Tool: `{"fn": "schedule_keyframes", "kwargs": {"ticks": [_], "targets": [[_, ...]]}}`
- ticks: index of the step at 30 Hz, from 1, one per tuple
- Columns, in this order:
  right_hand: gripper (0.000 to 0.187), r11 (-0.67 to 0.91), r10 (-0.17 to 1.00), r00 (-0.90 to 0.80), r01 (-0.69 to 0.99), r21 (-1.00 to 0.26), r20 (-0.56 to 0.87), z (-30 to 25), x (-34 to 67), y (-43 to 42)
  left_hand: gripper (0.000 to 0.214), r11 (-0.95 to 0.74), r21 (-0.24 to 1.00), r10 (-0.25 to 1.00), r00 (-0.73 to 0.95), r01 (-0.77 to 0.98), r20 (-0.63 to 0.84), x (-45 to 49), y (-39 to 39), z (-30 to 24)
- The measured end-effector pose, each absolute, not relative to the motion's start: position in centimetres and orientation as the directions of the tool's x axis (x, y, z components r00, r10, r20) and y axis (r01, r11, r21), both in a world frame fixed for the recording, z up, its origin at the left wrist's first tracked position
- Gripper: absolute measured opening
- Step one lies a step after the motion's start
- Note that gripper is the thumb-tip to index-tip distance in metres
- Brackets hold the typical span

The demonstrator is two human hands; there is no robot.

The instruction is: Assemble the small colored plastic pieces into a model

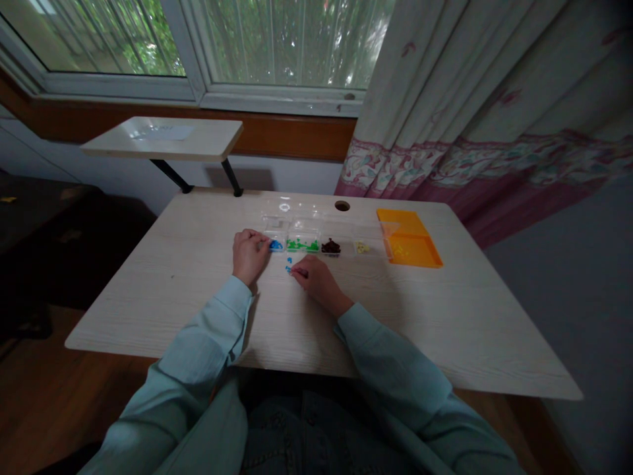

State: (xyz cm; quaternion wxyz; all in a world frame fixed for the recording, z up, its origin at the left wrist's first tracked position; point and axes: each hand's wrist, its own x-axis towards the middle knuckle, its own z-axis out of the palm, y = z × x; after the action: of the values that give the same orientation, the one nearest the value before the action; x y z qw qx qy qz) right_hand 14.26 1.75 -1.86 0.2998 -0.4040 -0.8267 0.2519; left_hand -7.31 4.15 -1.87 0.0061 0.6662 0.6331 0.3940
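Observation:
A long clear plastic compartment box [349,247] lies on the table with its transparent lid folded back. From left to right it holds small blue pieces [275,245], green pieces [302,245], dark brown pieces [331,247] and pale yellow pieces [362,247]. My left hand [250,256] has its fingers curled against the box's left end, beside the blue pieces. In front of the box, my right hand [319,280] is pinched at the tabletop. A tiny blue piece [288,269] lies at its fingertips, and another blue piece [289,260] sits just behind. What the pinch holds is too small to make out.
An open orange case [418,241] with some small yellow pieces lies at the box's right end. Behind the box is a round hole [342,206] in the table [198,310]. A raised shelf [163,137] stands at the back left; a curtain [445,119] hangs behind.

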Motion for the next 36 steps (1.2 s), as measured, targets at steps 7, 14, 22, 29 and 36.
{"fn": "schedule_keyframes", "kwargs": {"ticks": [7, 14, 22, 29, 36], "targets": [[0.011, 0.571, 0.802, -0.522, 0.526, -0.630, 0.291, -2.0, 14.2, 1.6, 0.015, -0.258, 0.517, 0.823, -0.094, 0.816, 0.560, -6.8, 4.0, -1.4], [0.013, 0.576, 0.799, -0.531, 0.541, -0.612, 0.283, -2.0, 14.1, 1.4, 0.016, -0.285, 0.534, 0.814, -0.093, 0.796, 0.573, -6.2, 3.6, -0.7], [0.016, 0.587, 0.790, -0.544, 0.536, -0.606, 0.283, -2.0, 13.9, 1.2, 0.015, -0.281, 0.550, 0.822, -0.098, 0.786, 0.560, -6.1, 3.4, -0.3], [0.010, 0.469, 0.853, -0.440, 0.413, -0.781, 0.280, -1.7, 14.7, 2.0, 0.017, -0.313, 0.549, 0.816, -0.077, 0.775, 0.573, -6.1, 3.4, -0.5], [0.024, 0.122, 0.928, -0.368, 0.151, -0.981, 0.059, -0.9, 15.4, 2.5, 0.016, -0.320, 0.539, 0.812, -0.068, 0.779, 0.580, -5.9, 3.3, -0.3]]}}
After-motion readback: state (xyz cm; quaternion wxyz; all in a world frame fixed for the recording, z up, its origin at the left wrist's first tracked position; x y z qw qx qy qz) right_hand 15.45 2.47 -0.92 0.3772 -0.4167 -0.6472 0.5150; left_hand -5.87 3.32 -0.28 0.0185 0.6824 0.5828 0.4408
